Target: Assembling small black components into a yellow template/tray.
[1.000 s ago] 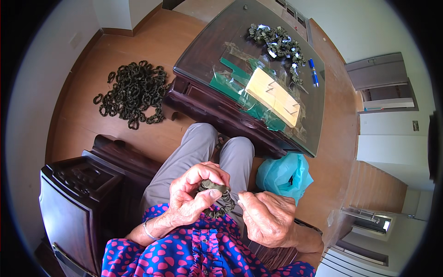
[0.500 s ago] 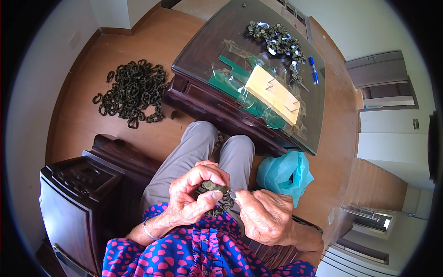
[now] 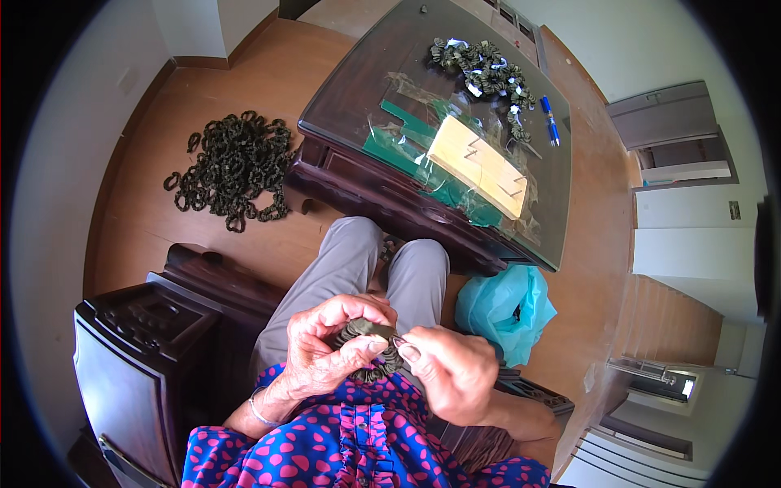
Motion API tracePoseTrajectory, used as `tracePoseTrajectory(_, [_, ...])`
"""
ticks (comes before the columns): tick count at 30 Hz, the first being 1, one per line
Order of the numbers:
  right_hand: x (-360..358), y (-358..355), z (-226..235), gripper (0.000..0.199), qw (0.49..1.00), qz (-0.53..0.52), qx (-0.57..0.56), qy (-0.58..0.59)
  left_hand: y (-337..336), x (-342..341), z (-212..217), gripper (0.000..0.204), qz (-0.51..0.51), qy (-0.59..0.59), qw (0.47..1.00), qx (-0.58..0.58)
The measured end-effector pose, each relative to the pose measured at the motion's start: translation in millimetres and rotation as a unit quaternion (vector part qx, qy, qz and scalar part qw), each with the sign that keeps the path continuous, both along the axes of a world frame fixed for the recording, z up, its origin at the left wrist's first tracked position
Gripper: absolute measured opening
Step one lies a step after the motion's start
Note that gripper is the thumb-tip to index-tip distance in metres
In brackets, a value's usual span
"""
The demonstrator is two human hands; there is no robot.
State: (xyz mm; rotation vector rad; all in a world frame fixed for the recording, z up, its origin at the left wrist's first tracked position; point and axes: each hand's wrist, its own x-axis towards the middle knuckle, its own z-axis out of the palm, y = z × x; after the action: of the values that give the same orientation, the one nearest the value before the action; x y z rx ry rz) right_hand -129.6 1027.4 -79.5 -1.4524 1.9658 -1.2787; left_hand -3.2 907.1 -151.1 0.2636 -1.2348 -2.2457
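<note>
Over my lap, my left hand (image 3: 333,342) pinches a dark olive gathered-fabric scrunchie (image 3: 375,373) between thumb and fingers. The ruffled ring hangs below the thumb, and a smoother stretch of its cloth shows at the grip. From the right, my right hand (image 3: 451,370) meets it, thumb and forefinger pinched together at the end of that cloth. Something thin and dark shows at these fingertips, too small to make out. The two hands' fingertips almost touch.
A dark table (image 3: 350,98) stands ahead, bearing a wooden board with nails (image 3: 478,167), a heap of scrunchies with white tags (image 3: 488,73) and a blue pen (image 3: 551,122). More scrunchies (image 3: 232,167) lie piled on the floor at left. A turquoise bag (image 3: 504,313) sits at right.
My right hand has turned and moved slightly up and left, closer against the scrunchie. My left hand has shifted a little left, still holding the scrunchie.
</note>
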Motion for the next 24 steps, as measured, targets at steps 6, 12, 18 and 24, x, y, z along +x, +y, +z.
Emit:
tracePoseTrajectory(6, [0.7,-3.9,-8.6,0.017,0.949,0.026,-0.017,0.313,-2.3,0.5,2.6,0.022,-0.002,-0.072,0.997,0.029])
tracePoseTrajectory(12, [-1.8,-11.8,-4.8,0.013,0.991,-0.006,0.062,-0.118,-5.0,-0.5,-6.9,0.021,0.003,-0.046,0.998,-0.039])
tracePoseTrajectory(18, [-4.2,-6.7,-1.1,0.022,0.991,0.025,-0.019,0.133,-4.8,-0.5,-8.2,0.022,-0.039,-0.049,0.978,0.199])
tracePoseTrajectory(24, [-1.0,-2.6,1.6,0.023,0.983,0.041,-0.015,0.176,-3.8,0.1,-9.8,0.025,-0.043,-0.031,0.981,0.186])
